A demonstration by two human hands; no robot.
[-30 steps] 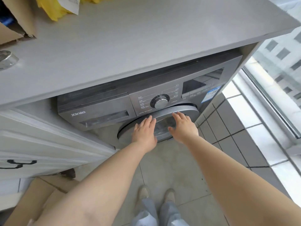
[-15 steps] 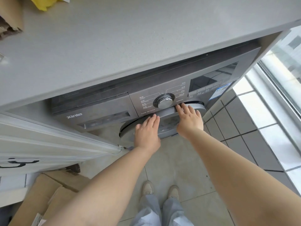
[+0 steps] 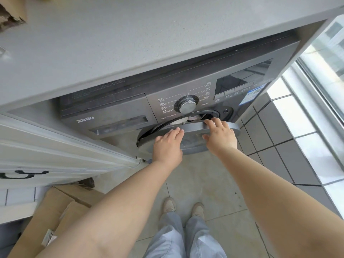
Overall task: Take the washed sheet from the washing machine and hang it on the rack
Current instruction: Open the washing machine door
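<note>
Washed sheet: not identifiable; only a small pale patch shows through the gap at the drum mouth, so presumably the sheet is inside the machine.

Head view, 1 entry per item:

- Dark grey front-loading washing machine (image 3: 119,116), set under a pale grey speckled countertop (image 3: 130,43). Silver round program dial (image 3: 186,106) sits at panel centre.
- Round dark grey machine door (image 3: 193,138), ajar: its upper right edge stands off the black door seal (image 3: 214,113).
- Left hand (image 3: 167,146): fingers straight and together, laid flat on the door's face, gripping nothing.
- Right hand (image 3: 220,135): fingertips hooked over the door's top rim, thumb on the front face, holding the rim.
- Beige cardboard boxes (image 3: 55,207) on the floor at lower left; white cabinet door (image 3: 55,146) left of the machine.
- Drying rack: not in view.

Step in hand, as judged: opening the door, with the sheet not yet touched. To do it well, pull with the right hand along the hinge arc, let the left hand steady the panel rather than push against it, and swing the door wide so the drum mouth is fully exposed before reaching in with both hands.
</note>
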